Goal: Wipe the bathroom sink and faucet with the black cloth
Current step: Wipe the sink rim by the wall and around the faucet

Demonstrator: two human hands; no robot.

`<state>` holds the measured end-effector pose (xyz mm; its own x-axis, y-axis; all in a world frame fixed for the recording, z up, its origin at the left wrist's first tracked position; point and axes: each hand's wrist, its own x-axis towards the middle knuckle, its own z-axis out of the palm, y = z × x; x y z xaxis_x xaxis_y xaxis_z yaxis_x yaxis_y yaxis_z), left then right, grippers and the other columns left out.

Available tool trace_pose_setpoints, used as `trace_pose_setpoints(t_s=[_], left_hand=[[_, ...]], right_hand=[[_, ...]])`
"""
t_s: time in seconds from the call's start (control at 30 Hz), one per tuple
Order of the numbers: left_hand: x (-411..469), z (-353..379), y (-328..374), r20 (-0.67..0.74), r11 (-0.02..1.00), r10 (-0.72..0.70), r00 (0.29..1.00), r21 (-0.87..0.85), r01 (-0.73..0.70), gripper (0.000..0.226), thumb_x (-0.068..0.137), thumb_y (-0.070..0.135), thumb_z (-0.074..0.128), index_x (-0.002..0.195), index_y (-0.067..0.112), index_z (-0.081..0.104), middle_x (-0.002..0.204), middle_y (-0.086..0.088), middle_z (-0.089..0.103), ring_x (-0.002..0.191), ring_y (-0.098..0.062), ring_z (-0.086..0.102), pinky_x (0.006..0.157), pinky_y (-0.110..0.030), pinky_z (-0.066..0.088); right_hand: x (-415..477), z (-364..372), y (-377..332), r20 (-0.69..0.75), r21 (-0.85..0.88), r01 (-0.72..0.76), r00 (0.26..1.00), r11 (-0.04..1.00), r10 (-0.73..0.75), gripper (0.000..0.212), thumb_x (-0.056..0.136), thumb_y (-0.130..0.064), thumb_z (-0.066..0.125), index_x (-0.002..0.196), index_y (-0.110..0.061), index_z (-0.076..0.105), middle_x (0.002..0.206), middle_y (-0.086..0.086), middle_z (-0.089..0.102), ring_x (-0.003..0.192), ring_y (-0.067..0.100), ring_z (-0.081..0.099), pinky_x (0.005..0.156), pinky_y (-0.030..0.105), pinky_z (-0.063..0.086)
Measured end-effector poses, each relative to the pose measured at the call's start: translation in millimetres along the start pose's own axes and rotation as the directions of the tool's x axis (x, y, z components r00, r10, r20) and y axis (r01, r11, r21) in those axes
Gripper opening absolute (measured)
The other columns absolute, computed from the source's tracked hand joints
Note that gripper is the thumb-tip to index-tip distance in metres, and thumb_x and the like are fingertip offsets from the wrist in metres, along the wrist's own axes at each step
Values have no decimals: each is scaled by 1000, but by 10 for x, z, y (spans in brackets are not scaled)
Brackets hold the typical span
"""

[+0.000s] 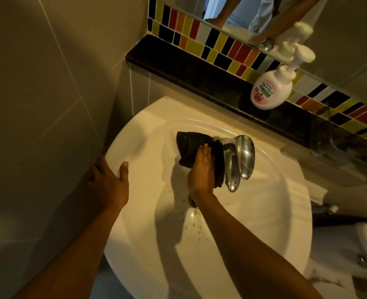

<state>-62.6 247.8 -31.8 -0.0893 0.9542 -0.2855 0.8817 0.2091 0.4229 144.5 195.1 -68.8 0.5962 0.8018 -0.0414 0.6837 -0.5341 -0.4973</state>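
My right hand [202, 169] lies flat on the black cloth [189, 145], fingers straight and close together, pressing it against the left flank of the faucet [241, 156]. As far as I can see it pinches nothing; the thumb is hidden, so I cannot tell whether it hooks round the cloth's edge. My left hand [109, 180] rests on the left rim of the sink [135, 143] with the thumb spread wide on the white porcelain. It holds nothing and looks to be steadying me.

The cloth sits bunched between my right palm and the faucet. One loose end trails toward the back of the basin, and the rest is wrapped against the spout's side.

I judge that I am in the faucet part of the job. The metal shows a dull film and streaks on its top and far side, so that is not finished. The basin is not done either: yellow-brown spots [194, 226] lie scattered around and below the drain [191, 200], right under my right wrist, well apart from the cloth. A soap bottle [266, 89] stands on the black ledge [178, 55] behind, near the faucet.
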Motion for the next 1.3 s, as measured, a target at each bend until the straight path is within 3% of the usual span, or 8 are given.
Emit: trace_pose_setpoints(t_s=[0.23, 0.43, 0.73, 0.83, 0.93, 1.0, 1.1, 1.3], left_hand=[[33, 37, -12, -2, 999, -12, 1000, -45, 12, 75, 92, 59, 34, 148, 13, 19, 148, -23, 33, 126, -48, 41, 99, -61, 39], [50, 62, -43, -22, 999, -3, 1000, -51, 2, 74, 92, 59, 34, 148, 13, 20, 148, -22, 33, 127, -48, 41, 99, -59, 39], [76, 80, -69, -35, 999, -3, 999, -35, 2, 74, 90, 60, 35, 145, 11, 25, 142, -24, 40, 119, -48, 49, 91, -59, 47], [62, 68, -58, -41, 999, 2, 999, -38, -3, 76, 89, 62, 34, 145, 11, 25, 142, -25, 40, 119, -49, 49, 91, -59, 48], [46, 52, -44, -51, 1000, 1, 999, -24, -2, 77, 88, 64, 32, 145, 12, 25, 142, -24, 41, 118, -49, 49, 91, -61, 47], [39, 48, -32, -61, 1000, 1, 998, 3, -1, 77, 88, 64, 31, 145, 13, 25, 142, -24, 40, 119, -49, 49, 92, -61, 46], [31, 43, -13, -54, 1000, -6, 999, 7, 6, 79, 87, 66, 29, 145, 12, 25, 142, -24, 40, 118, -49, 49, 91, -61, 46], [23, 32, 19, -56, 1000, -22, 998, -12, 22, 75, 89, 59, 36, 146, 10, 27, 144, -25, 38, 120, -50, 46, 93, -60, 44]], right_hand=[[601, 47, -527, -75, 115, -327, 939, 938, 336, 103, 81, -13, 70, 149, -2, -6, 160, 18, -8, 148, 32, -4, 114, 36, -4], [967, -53, -724, -109, 296, -463, 853, 836, 511, 91, 91, -23, 55, 148, 0, -13, 158, 20, -16, 146, 33, -13, 116, 37, -6], [1187, -163, -692, -253, 317, -437, 817, 842, 519, 67, 101, -22, 34, 150, -3, -7, 159, 17, -14, 147, 32, -12, 117, 39, -7], [1131, -258, -715, -15, 105, -425, 903, 899, 429, 91, 92, -28, 57, 150, -8, -9, 157, 22, -19, 145, 38, -17, 116, 48, -6], [1109, -500, -623, 285, -348, -263, 885, 900, 369, 113, 75, -39, 77, 151, -17, -4, 155, 29, -10, 144, 47, -3, 115, 61, 11], [1164, -699, -568, 334, -500, -52, 909, 864, 248, 88, 76, -32, 76, 147, -18, 25, 145, 25, 31, 133, 42, 36, 109, 53, 35], [1307, -957, -498, 379, -587, 231, 925, 776, 12, 43, 83, -27, 67, 123, -19, 54, 110, 10, 58, 98, 27, 56, 88, 38, 44], [1591, -1305, -98, 505, -561, 354, 863, 749, -30, 32, 89, -30, 59, 120, -19, 56, 85, 0, 57, 77, 18, 56, 74, 32, 45]])
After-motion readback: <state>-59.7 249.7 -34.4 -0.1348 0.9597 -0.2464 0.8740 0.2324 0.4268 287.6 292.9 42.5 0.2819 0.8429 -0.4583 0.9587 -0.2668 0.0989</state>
